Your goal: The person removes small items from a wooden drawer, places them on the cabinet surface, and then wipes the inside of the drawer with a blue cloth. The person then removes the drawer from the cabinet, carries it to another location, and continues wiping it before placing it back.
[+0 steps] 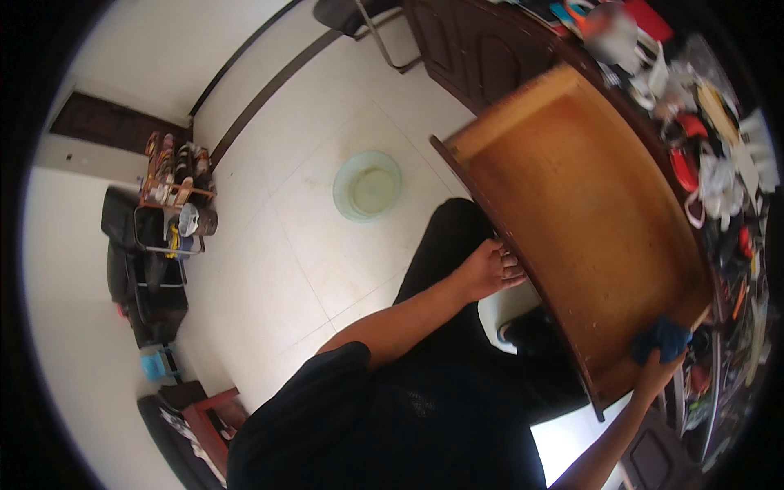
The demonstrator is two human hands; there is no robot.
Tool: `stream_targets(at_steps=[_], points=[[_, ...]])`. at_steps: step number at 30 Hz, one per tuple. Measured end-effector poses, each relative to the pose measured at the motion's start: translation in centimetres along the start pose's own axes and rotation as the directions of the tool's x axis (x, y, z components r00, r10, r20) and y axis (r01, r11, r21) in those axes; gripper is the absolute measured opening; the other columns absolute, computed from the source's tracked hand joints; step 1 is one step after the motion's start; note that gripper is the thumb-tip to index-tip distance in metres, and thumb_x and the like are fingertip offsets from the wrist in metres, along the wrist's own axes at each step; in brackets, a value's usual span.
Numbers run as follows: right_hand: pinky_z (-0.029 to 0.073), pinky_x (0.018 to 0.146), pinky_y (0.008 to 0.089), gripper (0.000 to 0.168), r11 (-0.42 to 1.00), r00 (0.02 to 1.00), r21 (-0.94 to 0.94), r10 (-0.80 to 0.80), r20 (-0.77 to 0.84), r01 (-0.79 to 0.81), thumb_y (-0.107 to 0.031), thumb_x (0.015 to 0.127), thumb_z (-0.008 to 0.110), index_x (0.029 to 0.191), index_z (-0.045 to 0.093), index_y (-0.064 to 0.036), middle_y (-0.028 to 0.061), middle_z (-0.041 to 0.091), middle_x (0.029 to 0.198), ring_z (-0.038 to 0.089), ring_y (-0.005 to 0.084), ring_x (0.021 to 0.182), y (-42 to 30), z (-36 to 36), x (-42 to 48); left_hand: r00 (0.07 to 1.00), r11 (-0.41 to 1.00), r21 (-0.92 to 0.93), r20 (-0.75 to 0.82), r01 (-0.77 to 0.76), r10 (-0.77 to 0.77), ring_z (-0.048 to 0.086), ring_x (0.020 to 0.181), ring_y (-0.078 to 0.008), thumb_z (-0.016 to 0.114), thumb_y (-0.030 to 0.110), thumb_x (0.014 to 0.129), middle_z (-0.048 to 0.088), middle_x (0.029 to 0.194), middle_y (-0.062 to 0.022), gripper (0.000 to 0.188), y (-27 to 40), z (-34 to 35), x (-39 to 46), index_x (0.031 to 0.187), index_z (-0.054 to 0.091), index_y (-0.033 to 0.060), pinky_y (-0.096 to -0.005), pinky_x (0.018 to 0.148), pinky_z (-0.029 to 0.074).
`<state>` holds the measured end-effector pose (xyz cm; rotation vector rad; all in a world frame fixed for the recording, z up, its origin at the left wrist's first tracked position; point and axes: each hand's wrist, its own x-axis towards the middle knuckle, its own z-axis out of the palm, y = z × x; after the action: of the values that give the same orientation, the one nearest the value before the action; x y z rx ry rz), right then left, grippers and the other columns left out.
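Observation:
A wooden drawer, its inside orange-brown and its front dark, is pulled out over my legs and holds nothing but the cloth at its right end. My left hand is at the outside of the drawer front near the middle, its fingers curled against or under the edge; how firmly they grip is hidden. In my right hand is a bunched blue cloth, pressed at the drawer's near right corner by the side wall.
A translucent basin with liquid stands on the tiled floor. Cluttered items, among them red objects and plastic bags, cover the dark cabinet top behind the drawer. A shelf rack, a bin and black chairs line the far wall.

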<state>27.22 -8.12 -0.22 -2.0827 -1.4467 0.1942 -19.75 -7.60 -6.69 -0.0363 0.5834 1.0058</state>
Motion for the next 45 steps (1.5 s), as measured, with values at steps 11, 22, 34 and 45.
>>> stream_targets(at_steps=[11, 22, 34, 45], points=[[0.043, 0.104, 0.0461, 0.073, 0.98, 0.993, 0.177, 0.075, 0.093, -0.091, -0.034, 0.087, 0.062, 0.148, 0.038, -0.005, 0.0233, 0.053, 0.138, 0.056, 0.0383, 0.123, 4.5, 1.2, 0.5, 0.964, 0.982, 0.02, -0.19, -0.187, 0.187, 0.052, 0.122, -0.0277, 0.038, 0.076, 0.091, 0.054, 0.136, -0.0139, 0.086, 9.1, 0.8, 0.0, 0.14, 0.046, 0.0052, -0.0439, 0.108, 0.036], [0.054, 0.088, 0.0437, 0.042, -0.033, 0.815, 0.85, 0.264, 0.515, -0.526, -0.039, 0.099, 0.045, 0.127, 0.057, -0.01, 0.0133, 0.065, 0.117, 0.065, 0.0286, 0.099, -4.0, -0.6, 0.4, 0.964, 0.584, 0.799, -0.019, -0.145, 0.266, 0.043, 0.134, -0.0221, 0.048, 0.028, 0.103, 0.039, 0.153, -0.0085, 0.051, 28.9, -7.2, -0.5, 0.15, 0.038, 0.0125, -0.0416, 0.106, 0.044], [0.055, 0.083, 0.0425, 0.045, -0.093, 0.608, 0.746, 0.518, 0.601, -0.659, -0.038, 0.101, 0.042, 0.128, 0.057, -0.005, 0.0162, 0.067, 0.112, 0.067, 0.0279, 0.094, 5.4, -2.4, -2.3, 0.934, 0.628, 0.74, -0.352, 0.24, 0.058, 0.045, 0.133, -0.0227, 0.044, 0.033, 0.105, 0.041, 0.151, -0.0093, 0.052, 33.5, -4.1, 6.5, 0.151, 0.037, 0.0104, -0.0397, 0.106, 0.043], [0.055, 0.083, 0.0423, 0.045, -0.211, 0.4, 0.628, 0.611, 0.683, -0.749, -0.037, 0.101, 0.042, 0.128, 0.057, -0.004, 0.0164, 0.067, 0.113, 0.067, 0.0278, 0.095, -2.5, -7.4, -2.8, 0.835, 0.784, 0.505, -0.55, 0.36, -0.03, 0.046, 0.133, -0.0232, 0.043, 0.036, 0.105, 0.043, 0.15, -0.0098, 0.053, 31.2, 5.1, -0.9, 0.15, 0.037, 0.0094, -0.0394, 0.107, 0.043]])
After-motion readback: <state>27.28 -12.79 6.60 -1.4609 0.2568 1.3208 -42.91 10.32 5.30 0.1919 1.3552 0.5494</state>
